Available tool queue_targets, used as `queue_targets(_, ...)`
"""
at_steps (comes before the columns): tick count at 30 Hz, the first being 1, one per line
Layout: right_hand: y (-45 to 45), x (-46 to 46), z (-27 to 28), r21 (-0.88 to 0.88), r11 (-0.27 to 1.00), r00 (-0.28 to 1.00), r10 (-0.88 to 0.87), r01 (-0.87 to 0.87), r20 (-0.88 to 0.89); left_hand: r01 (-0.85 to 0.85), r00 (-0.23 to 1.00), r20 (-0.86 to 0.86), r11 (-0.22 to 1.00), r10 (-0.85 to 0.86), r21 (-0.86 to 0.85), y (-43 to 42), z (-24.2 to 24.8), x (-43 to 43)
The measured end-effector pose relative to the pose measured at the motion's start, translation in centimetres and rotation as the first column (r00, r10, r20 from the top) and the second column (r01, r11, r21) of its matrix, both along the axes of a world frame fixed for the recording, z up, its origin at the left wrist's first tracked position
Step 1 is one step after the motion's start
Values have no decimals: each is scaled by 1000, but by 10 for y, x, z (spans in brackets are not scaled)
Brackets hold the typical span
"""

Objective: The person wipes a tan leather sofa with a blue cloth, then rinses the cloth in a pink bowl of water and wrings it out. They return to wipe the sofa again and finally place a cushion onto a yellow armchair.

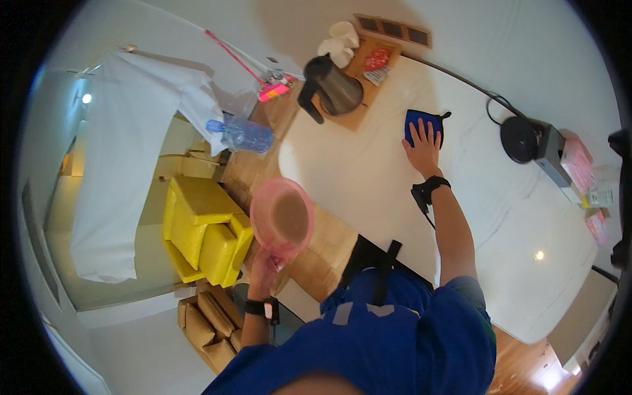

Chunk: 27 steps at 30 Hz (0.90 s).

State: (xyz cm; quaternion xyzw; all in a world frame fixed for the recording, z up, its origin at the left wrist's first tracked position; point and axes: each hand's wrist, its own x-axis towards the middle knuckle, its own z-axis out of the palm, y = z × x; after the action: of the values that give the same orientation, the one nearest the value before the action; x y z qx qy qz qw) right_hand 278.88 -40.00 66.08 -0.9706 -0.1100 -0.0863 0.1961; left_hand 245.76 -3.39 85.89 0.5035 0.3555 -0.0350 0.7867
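My left hand grips the rim of a pink translucent plastic basin, held out over the floor beside the table. Murky brownish water lies in it. On the white marble-patterned table, my right hand rests flat with fingers spread on a folded blue cloth. The cloth has black edging and a small hanging loop, and my palm and fingers cover part of it. Both wrists wear black straps with small devices.
A kettle stands on a wooden board with white mugs and red packets. Along the wall edge are a black round object, a grey box and tissue packs. A water bottle, broom and yellow armchair stand leftward.
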Motion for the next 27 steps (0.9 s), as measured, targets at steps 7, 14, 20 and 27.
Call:
queue_targets(7,158,-75,-4,96,737,736,675,-669,-49,-116,989,-80,986,126,119,9,8,-20)
queue_targets(14,169,-134,-14,205,428,438,899,-880,2,-79,997,-4,992,80,96,8,-8,-6)
queue_targets(20,68,-189,9,398,314,273,949,-862,-158,26,997,76,1000,-27,14,-26,-47,42)
queue_targets(27,-147,-250,66,762,643,850,360,71,-384,211,973,112,975,-202,-69,-87,-85,104)
